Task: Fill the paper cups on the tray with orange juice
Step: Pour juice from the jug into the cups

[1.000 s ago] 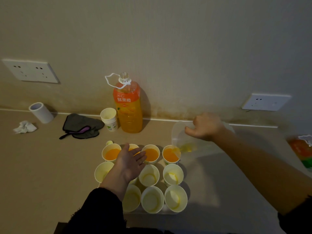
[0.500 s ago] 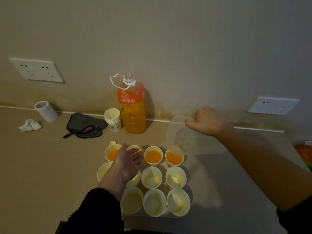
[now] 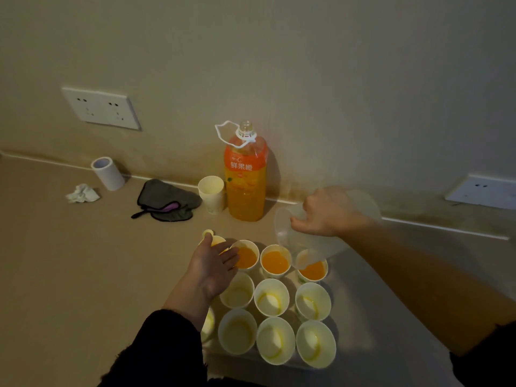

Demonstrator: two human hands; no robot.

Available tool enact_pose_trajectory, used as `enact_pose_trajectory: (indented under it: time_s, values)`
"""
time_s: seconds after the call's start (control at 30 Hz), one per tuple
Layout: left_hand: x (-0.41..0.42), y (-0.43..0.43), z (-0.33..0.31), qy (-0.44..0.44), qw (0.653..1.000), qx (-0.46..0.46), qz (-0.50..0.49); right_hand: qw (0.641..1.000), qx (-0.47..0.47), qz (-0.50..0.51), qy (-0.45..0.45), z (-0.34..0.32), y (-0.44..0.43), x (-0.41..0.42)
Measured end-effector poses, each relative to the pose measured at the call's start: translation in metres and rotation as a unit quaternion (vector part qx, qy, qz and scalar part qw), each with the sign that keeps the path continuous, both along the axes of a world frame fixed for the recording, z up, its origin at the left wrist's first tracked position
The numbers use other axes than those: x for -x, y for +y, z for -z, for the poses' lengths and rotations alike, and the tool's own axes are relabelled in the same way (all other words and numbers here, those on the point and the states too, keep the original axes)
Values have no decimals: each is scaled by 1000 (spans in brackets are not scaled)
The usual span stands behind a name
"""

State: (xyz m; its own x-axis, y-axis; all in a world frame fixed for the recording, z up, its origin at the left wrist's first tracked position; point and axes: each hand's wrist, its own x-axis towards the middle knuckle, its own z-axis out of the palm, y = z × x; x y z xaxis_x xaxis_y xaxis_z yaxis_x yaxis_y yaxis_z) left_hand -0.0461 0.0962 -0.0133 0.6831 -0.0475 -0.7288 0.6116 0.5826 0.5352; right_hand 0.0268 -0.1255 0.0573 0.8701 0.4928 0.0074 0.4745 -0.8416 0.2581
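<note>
Nearest the body, well below both hands, the front row of paper cups [image 3: 275,340] stands on the tray [image 3: 240,358] with only a yellow smear in the bottom of each. The middle row [image 3: 270,298], just past the heel of the left hand, is the same, and one more cup at the left edge is mostly hidden by the sleeve.

The left hand [image 3: 212,270] lies flat, fingers straight and spread, over the two leftmost cups of the far row. I cannot tell whether it touches their rims. From under its fingertips across to the other hand, the far-row cups [image 3: 275,262] hold orange juice well up their walls.

The right hand [image 3: 329,213] has its fingers curled round the rim of a clear plastic jug [image 3: 304,247]. Its spout hangs just below the grip, over the rightmost filled cup [image 3: 312,270]. A second ago a little juice lay pooled at the spout. Now the jug is tipped steeper and looks drained, with no stream to be seen. My judgement is that the far row is done and the jug needs refilling before the two nearer rows can be filled.

Beyond the grip and to its left, the open orange juice bottle [image 3: 245,188] stands against the wall with plenty of juice in it, beside a stack of spare cups [image 3: 211,194]. Farther left lie a grey cloth [image 3: 167,199], a tape roll [image 3: 107,173] and a crumpled tissue [image 3: 83,193].
</note>
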Motion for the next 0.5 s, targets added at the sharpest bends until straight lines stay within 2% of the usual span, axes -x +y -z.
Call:
enact_pose_trajectory:
  time_s: [0.5]
  values:
    - [0,12,3,4,1000,9,-1,991,88,-97,-7,-1,32,9]
